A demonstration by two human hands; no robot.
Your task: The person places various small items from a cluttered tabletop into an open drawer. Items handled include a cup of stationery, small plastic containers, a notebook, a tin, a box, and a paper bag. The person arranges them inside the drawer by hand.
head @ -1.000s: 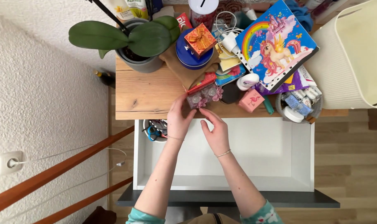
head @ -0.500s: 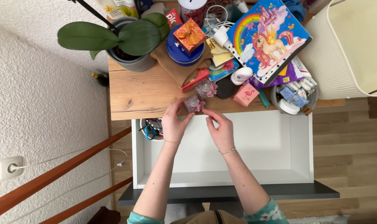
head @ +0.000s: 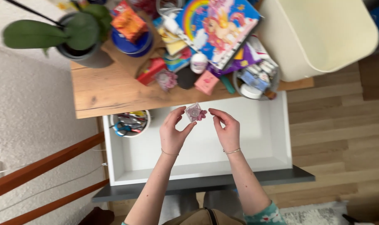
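Upper left of the frame: a potted plant with broad green leaves, standing on the left end of a wooden table. Just right of it, a blue round tin with a small orange gift box on top. Below the table edge, in the back left corner of an open white drawer, a round cup of scissors and pens.

At centre, left hand raised over the drawer, thumb and fingertips pinched on the left side of a small clear box with pink flowers. Box held in the air above the drawer, just below the table edge. Right hand close beside it, fingers curled and half open, fingertips near the pink flowers; contact with the box impossible to tell.

Upper centre of the table: a second clear flower box, a pink box, a unicorn picture book. Upper right: a round basket of small items and a big cream bin, over wooden floor.
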